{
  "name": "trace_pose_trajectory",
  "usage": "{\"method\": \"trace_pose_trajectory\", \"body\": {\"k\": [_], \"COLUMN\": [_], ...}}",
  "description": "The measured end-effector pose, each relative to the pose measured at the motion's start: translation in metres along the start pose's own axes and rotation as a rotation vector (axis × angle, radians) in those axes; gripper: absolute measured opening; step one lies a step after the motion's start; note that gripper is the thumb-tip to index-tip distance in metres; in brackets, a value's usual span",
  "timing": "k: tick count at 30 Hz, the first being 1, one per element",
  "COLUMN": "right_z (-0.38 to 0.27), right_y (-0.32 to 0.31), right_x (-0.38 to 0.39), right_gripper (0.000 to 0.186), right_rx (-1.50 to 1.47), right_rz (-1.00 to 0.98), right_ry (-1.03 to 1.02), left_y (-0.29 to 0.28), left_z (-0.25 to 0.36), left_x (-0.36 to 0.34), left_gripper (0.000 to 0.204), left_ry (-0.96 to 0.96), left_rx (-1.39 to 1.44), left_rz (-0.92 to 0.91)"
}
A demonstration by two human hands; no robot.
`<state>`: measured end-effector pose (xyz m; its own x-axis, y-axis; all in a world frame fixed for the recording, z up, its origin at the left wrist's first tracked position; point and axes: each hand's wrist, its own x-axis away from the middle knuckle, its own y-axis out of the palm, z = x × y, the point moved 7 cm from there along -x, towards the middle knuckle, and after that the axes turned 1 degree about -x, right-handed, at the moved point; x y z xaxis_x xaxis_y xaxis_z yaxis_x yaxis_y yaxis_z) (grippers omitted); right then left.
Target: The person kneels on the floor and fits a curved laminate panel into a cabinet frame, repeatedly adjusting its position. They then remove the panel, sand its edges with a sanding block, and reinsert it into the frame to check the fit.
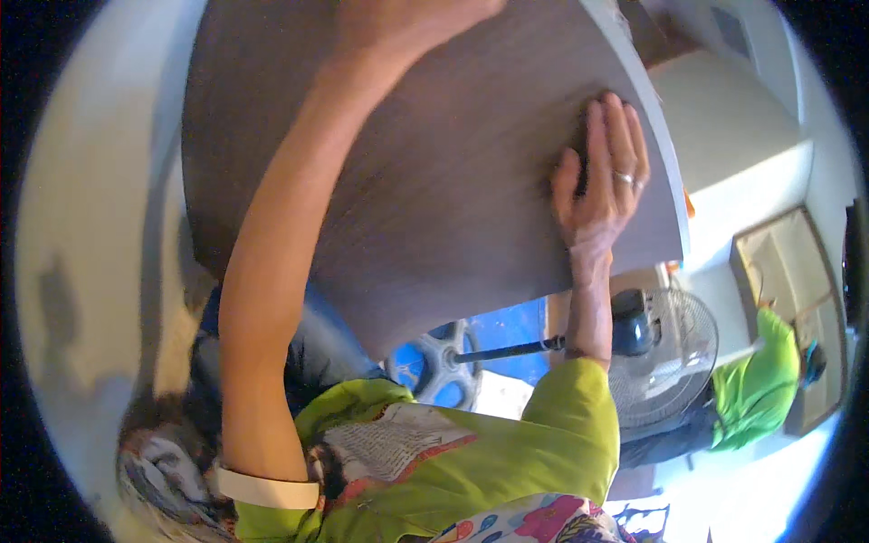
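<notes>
A large dark wood-grain panel [453, 199] with a pale right edge fills the upper middle of the head view. My right hand [602, 181], wearing a ring, rests flat on it near that right edge, fingers stretched upward and slightly apart. My left forearm reaches up across the panel from the lower left. My left hand [416, 16] is at the top border, over the panel's far part, with its fingers mostly cut off or blurred, so its grip is unclear.
A standing fan [665, 380] with a grey wheel-like base [425, 371] is on a blue surface [502, 321] below the panel. A person in bright green [756, 398] works at a shelved wooden cabinet [783, 258] on the right. A pale wall [90, 226] runs along the left.
</notes>
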<state>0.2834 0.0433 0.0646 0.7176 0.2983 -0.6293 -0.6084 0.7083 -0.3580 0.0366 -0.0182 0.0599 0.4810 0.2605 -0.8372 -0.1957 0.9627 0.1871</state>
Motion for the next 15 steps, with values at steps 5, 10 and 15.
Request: {"method": "trace_pose_trajectory", "body": {"k": [5, 10, 15], "right_z": [0.013, 0.029, 0.039], "right_y": [-0.013, -0.023, -0.036], "right_x": [0.002, 0.022, 0.034], "right_gripper": [0.051, 0.054, 0.053], "right_rx": [0.004, -0.009, -0.007], "right_rz": [-0.009, 0.045, 0.025], "right_ry": [0.051, 0.12, 0.135], "left_y": [0.001, -0.002, 0.003], "left_z": [0.008, 0.007, 0.002], "left_x": [-0.004, -0.009, -0.01], "left_gripper": [0.1, 0.102, 0.105], "left_ry": [0.026, 0.02, 0.016], "left_rx": [0.114, 0.176, 0.256], "left_rz": [-0.033, -0.084, -0.086]}}
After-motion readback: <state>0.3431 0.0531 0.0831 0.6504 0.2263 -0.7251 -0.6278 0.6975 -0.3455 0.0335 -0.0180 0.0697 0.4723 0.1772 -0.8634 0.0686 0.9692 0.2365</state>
